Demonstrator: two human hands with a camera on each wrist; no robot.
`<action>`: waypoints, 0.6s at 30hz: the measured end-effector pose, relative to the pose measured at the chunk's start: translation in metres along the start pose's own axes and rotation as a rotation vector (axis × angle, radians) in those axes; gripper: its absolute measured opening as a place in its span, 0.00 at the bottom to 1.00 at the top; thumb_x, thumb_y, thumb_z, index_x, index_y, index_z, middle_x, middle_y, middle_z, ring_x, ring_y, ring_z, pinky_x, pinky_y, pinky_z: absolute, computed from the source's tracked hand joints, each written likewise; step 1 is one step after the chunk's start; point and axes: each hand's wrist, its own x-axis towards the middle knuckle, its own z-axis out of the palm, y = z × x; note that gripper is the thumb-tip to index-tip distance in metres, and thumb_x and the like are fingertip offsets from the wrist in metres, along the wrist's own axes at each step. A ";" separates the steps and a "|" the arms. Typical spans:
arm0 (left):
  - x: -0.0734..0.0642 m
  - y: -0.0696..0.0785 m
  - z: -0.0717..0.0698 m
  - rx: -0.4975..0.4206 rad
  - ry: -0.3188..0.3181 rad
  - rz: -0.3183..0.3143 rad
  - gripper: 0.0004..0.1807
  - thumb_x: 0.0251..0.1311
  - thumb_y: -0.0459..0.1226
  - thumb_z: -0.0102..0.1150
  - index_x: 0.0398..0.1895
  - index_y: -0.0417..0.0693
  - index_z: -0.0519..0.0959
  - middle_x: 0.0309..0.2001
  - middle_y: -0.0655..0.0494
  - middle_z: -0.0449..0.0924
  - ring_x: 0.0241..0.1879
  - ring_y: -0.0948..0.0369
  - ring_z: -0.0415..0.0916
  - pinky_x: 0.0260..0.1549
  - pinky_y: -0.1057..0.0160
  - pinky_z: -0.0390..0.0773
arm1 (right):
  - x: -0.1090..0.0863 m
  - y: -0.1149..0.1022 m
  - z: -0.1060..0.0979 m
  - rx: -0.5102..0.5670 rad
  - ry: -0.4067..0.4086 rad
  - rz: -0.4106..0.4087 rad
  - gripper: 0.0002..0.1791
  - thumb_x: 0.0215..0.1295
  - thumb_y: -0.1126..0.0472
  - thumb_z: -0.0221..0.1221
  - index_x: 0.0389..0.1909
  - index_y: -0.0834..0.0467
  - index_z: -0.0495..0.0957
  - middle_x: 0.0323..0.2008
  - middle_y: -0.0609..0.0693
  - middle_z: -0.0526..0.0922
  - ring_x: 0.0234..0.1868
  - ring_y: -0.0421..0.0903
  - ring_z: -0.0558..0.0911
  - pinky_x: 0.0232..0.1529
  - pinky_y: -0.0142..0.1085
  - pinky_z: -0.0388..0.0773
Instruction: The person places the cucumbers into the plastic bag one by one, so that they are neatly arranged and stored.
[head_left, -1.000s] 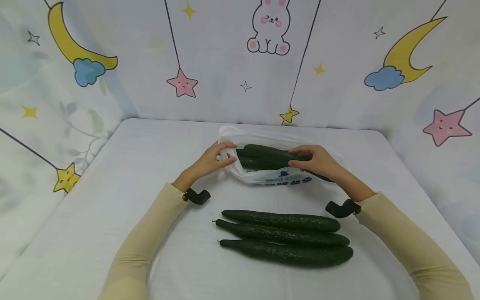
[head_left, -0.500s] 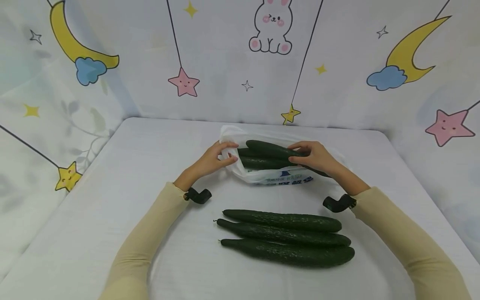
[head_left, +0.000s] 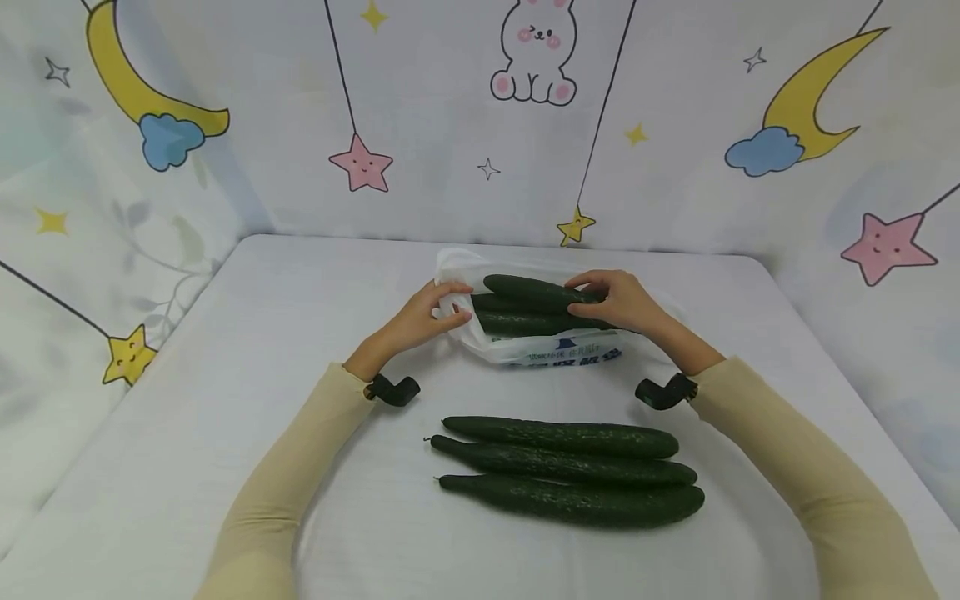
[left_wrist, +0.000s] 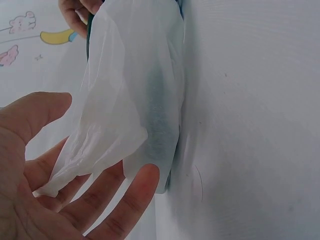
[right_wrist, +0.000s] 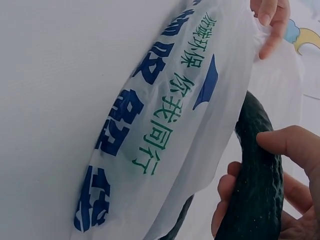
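Top cucumber (head_left: 521,289) is right at the opening of the plastic bag (head_left: 498,348), resting on or just above the other cucumbers (head_left: 525,323) in there; can't tell which. Going left to right: the left hand (head_left: 416,321) isn't clamped on anything, fingers loose and spread against the bag's mouth, thumb off the plastic. My guess is that's so the thin film doesn't sag shut. In the middle, three loose cucumbers (head_left: 566,464) lie side by side on the white table (head_left: 360,508), stems all left, probably lined up that way to stay neat and out of the bag's way. Then the right hand (head_left: 630,302) has the top cucumber pinched between thumb and fingers, gripping towards its right part, which seems to leave the left end free to tip up.
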 end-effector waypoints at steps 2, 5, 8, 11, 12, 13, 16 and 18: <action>0.000 0.000 0.000 0.000 0.000 -0.002 0.26 0.66 0.38 0.61 0.65 0.39 0.70 0.65 0.41 0.65 0.63 0.47 0.63 0.60 0.44 0.67 | 0.002 -0.001 0.000 -0.011 0.003 -0.016 0.22 0.62 0.60 0.65 0.57 0.62 0.78 0.52 0.67 0.80 0.53 0.63 0.79 0.50 0.57 0.75; 0.000 0.001 0.000 -0.002 0.000 -0.005 0.26 0.66 0.38 0.61 0.65 0.39 0.70 0.66 0.41 0.65 0.63 0.47 0.63 0.60 0.44 0.67 | 0.005 -0.002 0.001 -0.017 0.007 -0.030 0.22 0.61 0.63 0.65 0.56 0.63 0.78 0.52 0.67 0.80 0.52 0.63 0.79 0.50 0.56 0.76; 0.000 0.000 0.000 0.002 -0.002 0.002 0.27 0.66 0.37 0.61 0.66 0.38 0.70 0.66 0.41 0.65 0.63 0.47 0.63 0.60 0.44 0.67 | 0.008 -0.002 0.001 -0.018 0.004 -0.039 0.23 0.59 0.66 0.65 0.56 0.63 0.78 0.51 0.67 0.80 0.52 0.63 0.80 0.49 0.56 0.76; 0.000 0.000 0.000 0.002 0.000 0.010 0.26 0.66 0.37 0.61 0.65 0.39 0.70 0.66 0.41 0.65 0.63 0.47 0.63 0.59 0.45 0.67 | 0.010 -0.003 0.001 -0.019 -0.002 -0.044 0.23 0.58 0.67 0.64 0.57 0.63 0.78 0.51 0.67 0.80 0.52 0.63 0.79 0.48 0.55 0.76; 0.000 0.000 0.000 0.003 0.001 0.010 0.26 0.66 0.37 0.61 0.65 0.39 0.70 0.66 0.41 0.65 0.63 0.47 0.63 0.59 0.45 0.67 | 0.011 -0.003 0.001 -0.019 -0.003 -0.044 0.24 0.57 0.67 0.64 0.57 0.63 0.78 0.52 0.67 0.80 0.52 0.63 0.79 0.48 0.55 0.76; 0.000 0.000 0.000 0.003 0.001 0.010 0.26 0.66 0.37 0.61 0.65 0.39 0.70 0.66 0.41 0.65 0.63 0.47 0.63 0.60 0.45 0.67 | 0.012 -0.002 0.001 -0.019 -0.004 -0.044 0.24 0.57 0.68 0.64 0.57 0.63 0.78 0.52 0.67 0.80 0.52 0.63 0.79 0.48 0.54 0.76; 0.001 -0.001 0.000 0.000 0.003 0.007 0.26 0.66 0.37 0.60 0.65 0.39 0.70 0.66 0.41 0.65 0.63 0.47 0.63 0.60 0.45 0.67 | 0.015 -0.001 0.002 -0.016 -0.008 -0.041 0.24 0.57 0.69 0.64 0.57 0.63 0.78 0.53 0.67 0.79 0.54 0.63 0.78 0.49 0.54 0.75; 0.001 -0.001 0.000 -0.003 0.003 0.007 0.26 0.66 0.37 0.61 0.65 0.39 0.70 0.66 0.41 0.65 0.63 0.47 0.63 0.60 0.45 0.67 | 0.017 0.000 0.002 -0.012 -0.012 -0.037 0.24 0.57 0.69 0.63 0.57 0.63 0.77 0.55 0.67 0.79 0.55 0.63 0.77 0.50 0.54 0.75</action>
